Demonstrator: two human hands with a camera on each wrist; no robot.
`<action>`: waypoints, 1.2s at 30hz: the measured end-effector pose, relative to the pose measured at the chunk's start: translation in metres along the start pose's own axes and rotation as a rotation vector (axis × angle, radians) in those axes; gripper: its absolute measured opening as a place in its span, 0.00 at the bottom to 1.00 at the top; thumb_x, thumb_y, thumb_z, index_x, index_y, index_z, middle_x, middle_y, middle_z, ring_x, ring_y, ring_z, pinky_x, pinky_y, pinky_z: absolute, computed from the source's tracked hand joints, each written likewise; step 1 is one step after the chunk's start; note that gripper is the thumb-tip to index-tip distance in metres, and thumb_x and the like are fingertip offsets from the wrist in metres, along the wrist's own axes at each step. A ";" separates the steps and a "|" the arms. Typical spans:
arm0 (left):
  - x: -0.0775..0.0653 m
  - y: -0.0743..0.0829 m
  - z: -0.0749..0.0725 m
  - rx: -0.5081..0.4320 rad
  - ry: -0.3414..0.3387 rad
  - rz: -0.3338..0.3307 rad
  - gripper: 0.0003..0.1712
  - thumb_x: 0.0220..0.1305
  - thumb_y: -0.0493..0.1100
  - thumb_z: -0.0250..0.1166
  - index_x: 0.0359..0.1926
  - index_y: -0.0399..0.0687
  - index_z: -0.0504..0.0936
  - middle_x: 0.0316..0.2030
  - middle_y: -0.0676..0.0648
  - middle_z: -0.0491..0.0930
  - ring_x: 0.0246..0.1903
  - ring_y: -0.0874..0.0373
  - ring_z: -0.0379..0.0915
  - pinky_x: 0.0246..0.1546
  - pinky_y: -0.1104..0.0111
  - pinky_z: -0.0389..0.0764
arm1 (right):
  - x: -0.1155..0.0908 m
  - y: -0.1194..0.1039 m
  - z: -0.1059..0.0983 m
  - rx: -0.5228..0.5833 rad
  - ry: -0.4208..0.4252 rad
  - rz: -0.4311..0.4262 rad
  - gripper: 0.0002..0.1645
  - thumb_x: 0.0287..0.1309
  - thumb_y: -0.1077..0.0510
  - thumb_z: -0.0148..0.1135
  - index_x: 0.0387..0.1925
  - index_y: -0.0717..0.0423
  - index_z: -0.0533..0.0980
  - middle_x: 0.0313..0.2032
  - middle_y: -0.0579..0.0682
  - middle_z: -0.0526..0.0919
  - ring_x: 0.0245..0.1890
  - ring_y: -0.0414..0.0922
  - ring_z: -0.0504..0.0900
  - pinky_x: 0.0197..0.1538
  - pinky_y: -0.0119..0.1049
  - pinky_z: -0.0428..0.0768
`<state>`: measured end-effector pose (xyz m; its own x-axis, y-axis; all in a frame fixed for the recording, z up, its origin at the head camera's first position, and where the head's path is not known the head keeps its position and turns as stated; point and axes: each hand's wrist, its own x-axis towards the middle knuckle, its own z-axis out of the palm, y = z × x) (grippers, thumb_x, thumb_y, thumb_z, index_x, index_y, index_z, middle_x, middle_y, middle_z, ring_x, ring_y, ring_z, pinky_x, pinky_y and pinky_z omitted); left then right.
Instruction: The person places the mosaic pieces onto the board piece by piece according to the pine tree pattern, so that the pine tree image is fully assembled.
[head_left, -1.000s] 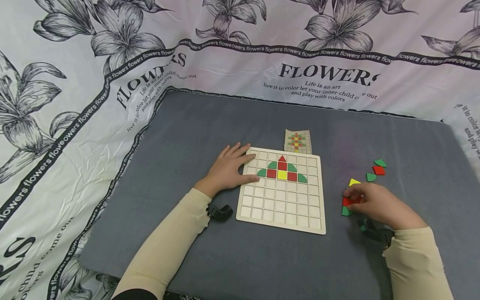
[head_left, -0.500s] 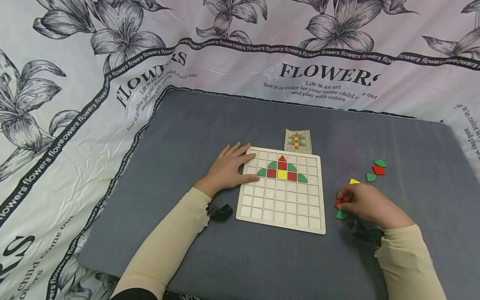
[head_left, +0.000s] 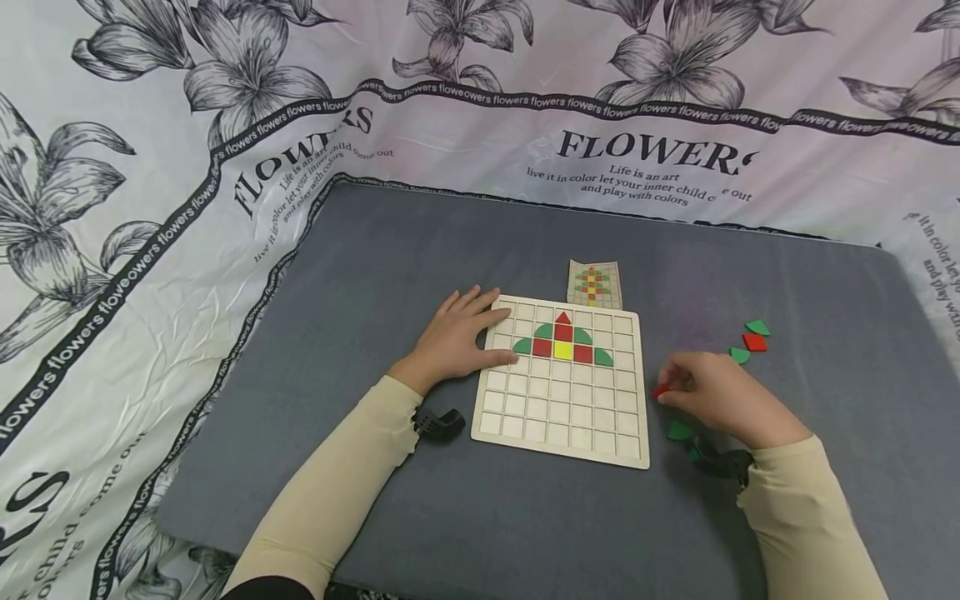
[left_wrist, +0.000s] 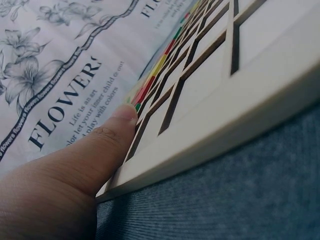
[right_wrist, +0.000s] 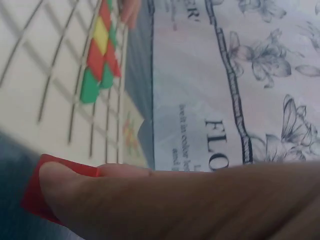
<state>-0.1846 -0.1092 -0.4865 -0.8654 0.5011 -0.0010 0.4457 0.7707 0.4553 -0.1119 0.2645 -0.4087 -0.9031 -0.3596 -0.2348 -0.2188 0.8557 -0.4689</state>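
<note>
A pale grid board (head_left: 558,425) lies on the grey table, with red, green and yellow tiles set in its upper squares. My left hand (head_left: 457,337) rests on the board's left edge, fingers spread. In the left wrist view its thumb (left_wrist: 112,137) lies on the board's rim. Just right of the board, my right hand (head_left: 723,396) pinches a red tile (head_left: 661,390) between thumb and fingers. The right wrist view shows this red square tile (right_wrist: 37,195) under the thumb. A green tile (head_left: 680,431) lies below the right hand.
A small card (head_left: 594,284) printed with a coloured pattern lies at the board's far edge. Farther right are a red tile (head_left: 755,342) and two green tiles, one of them (head_left: 757,327) farthest back. Flower-printed cloth (head_left: 480,133) rises behind the table.
My right hand has moved left toward the board with the red tile, away from the loose pile. A green tile was dragged slightly left. The left hand has stayed put.
</note>
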 end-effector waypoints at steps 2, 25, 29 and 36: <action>0.000 0.000 0.000 0.001 -0.006 -0.001 0.50 0.65 0.75 0.65 0.80 0.59 0.67 0.83 0.51 0.53 0.84 0.49 0.39 0.84 0.53 0.32 | 0.004 -0.007 -0.002 -0.005 -0.003 -0.017 0.06 0.60 0.64 0.75 0.32 0.53 0.83 0.29 0.43 0.84 0.29 0.41 0.78 0.31 0.36 0.78; 0.001 -0.001 0.000 0.010 -0.002 -0.003 0.50 0.64 0.75 0.66 0.80 0.61 0.67 0.83 0.52 0.52 0.84 0.49 0.39 0.84 0.53 0.32 | 0.069 -0.066 0.020 0.025 -0.051 -0.222 0.05 0.62 0.64 0.73 0.34 0.52 0.85 0.32 0.43 0.86 0.35 0.43 0.81 0.41 0.41 0.82; 0.001 -0.001 0.000 0.014 -0.005 -0.007 0.50 0.64 0.75 0.65 0.80 0.62 0.66 0.83 0.53 0.51 0.84 0.50 0.38 0.84 0.54 0.31 | 0.076 -0.071 0.024 0.050 -0.067 -0.246 0.05 0.62 0.66 0.72 0.35 0.53 0.85 0.32 0.44 0.86 0.34 0.42 0.81 0.39 0.39 0.82; 0.000 -0.001 0.000 0.009 -0.010 -0.007 0.50 0.64 0.75 0.65 0.80 0.61 0.67 0.83 0.53 0.52 0.84 0.50 0.38 0.84 0.54 0.31 | 0.083 -0.074 0.033 0.062 -0.087 -0.265 0.08 0.63 0.67 0.69 0.34 0.51 0.86 0.32 0.42 0.86 0.34 0.41 0.81 0.42 0.40 0.82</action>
<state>-0.1852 -0.1099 -0.4867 -0.8660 0.4998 -0.0127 0.4421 0.7775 0.4473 -0.1587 0.1596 -0.4215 -0.7815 -0.6007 -0.1684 -0.4173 0.7041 -0.5745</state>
